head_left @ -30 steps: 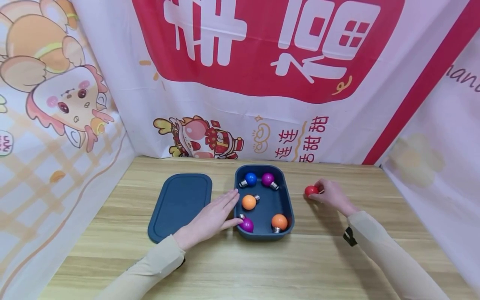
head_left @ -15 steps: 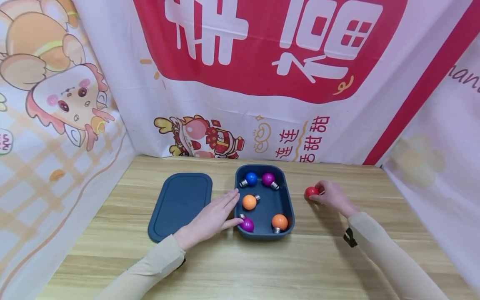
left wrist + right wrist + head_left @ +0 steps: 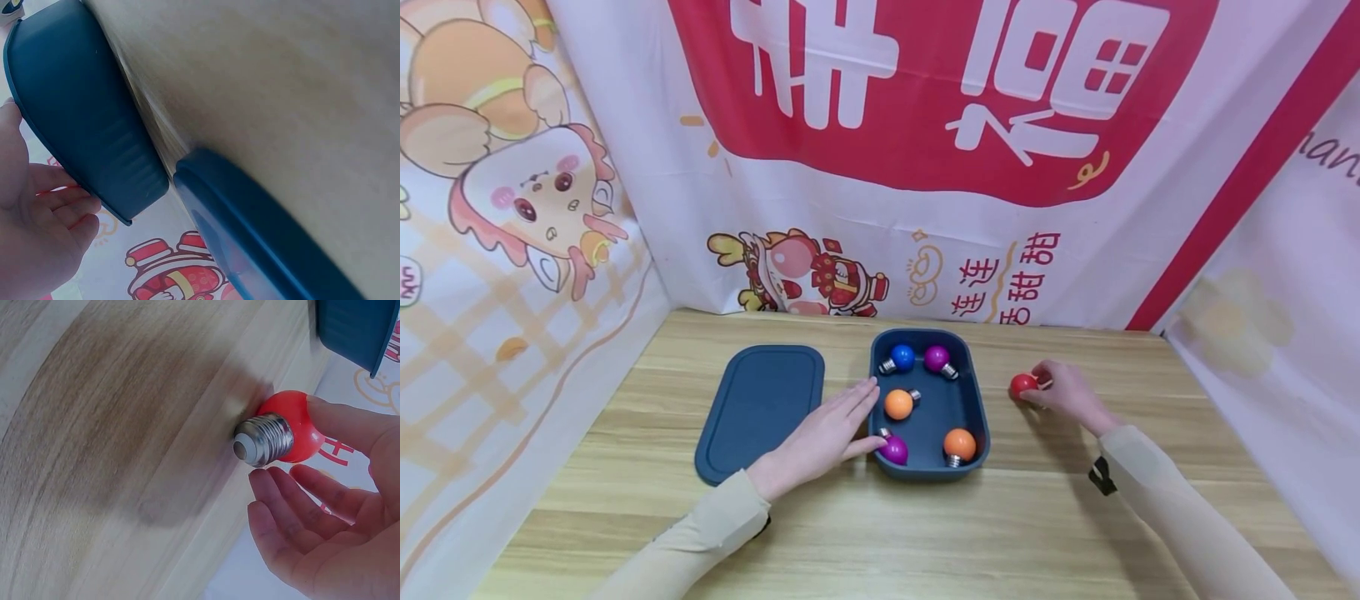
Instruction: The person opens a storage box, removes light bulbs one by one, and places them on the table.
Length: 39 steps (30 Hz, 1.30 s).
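My left hand [image 3: 820, 433] lies along the left rim of a dark blue box [image 3: 936, 417], its fingers fairly straight and touching the edge. In the left wrist view the fingertips [image 3: 87, 203] meet the rim from outside. Right of the box, my right hand [image 3: 1063, 392] pinches a red light bulb [image 3: 1022, 385] that rests on the table. The right wrist view shows the thumb on the red globe and the fingers just below the metal screw base. Inside the box are a blue bulb [image 3: 902, 358], two purple bulbs [image 3: 936, 358] and two orange bulbs [image 3: 898, 404].
A flat dark blue lid [image 3: 763, 408] lies on the wooden table [image 3: 880, 542] left of the box, close to the left forearm. Printed cloth [image 3: 880, 183] hangs behind the table and along both sides.
Both hands, the box and the bulbs stay practically in place. The head view shifts only very slightly.
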{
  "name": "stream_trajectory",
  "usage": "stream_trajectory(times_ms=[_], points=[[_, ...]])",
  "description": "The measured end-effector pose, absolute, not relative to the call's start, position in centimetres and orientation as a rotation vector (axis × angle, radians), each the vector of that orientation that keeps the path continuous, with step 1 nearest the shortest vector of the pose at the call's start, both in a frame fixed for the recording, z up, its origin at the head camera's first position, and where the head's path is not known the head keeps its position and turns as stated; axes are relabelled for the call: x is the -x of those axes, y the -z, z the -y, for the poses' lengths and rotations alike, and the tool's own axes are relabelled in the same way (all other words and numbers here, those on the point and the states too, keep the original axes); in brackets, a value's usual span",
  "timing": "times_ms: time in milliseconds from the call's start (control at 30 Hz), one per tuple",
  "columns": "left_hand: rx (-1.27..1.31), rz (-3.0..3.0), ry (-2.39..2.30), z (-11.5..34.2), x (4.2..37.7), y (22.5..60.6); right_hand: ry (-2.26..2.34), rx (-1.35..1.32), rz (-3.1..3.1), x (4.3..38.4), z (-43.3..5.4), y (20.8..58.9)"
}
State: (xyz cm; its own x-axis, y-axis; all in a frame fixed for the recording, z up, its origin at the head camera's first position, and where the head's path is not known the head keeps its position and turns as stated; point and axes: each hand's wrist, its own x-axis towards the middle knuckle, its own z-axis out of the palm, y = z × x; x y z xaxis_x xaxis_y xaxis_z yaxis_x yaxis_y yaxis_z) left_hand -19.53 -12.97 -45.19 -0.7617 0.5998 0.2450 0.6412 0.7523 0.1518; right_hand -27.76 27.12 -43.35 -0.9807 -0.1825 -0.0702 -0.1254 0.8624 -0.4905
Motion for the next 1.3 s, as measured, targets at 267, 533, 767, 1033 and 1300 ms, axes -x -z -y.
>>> stream_trajectory(times_ms=[267,533,767,1033,1300], points=[[0.991,2.770,0.329,13.0,19.4,45.2,0.722,0.239,-2.925,27.4,-27.1,42.9],[0.990,2.782,0.333,13.0,19.4,45.3,0.727,0.190,-2.899,27.1,-27.2,42.4],[0.989,2.772,0.341,13.0,19.4,45.3,0.732,0.193,-2.900,26.8,-27.0,41.6],[0.978,2.787,0.353,13.0,19.4,45.3,0.732,0.264,-2.919,26.4,-26.5,40.3],[0.976,2.780,0.350,12.9,19.5,45.3,0.685,0.360,-2.959,25.9,-25.3,39.1]])
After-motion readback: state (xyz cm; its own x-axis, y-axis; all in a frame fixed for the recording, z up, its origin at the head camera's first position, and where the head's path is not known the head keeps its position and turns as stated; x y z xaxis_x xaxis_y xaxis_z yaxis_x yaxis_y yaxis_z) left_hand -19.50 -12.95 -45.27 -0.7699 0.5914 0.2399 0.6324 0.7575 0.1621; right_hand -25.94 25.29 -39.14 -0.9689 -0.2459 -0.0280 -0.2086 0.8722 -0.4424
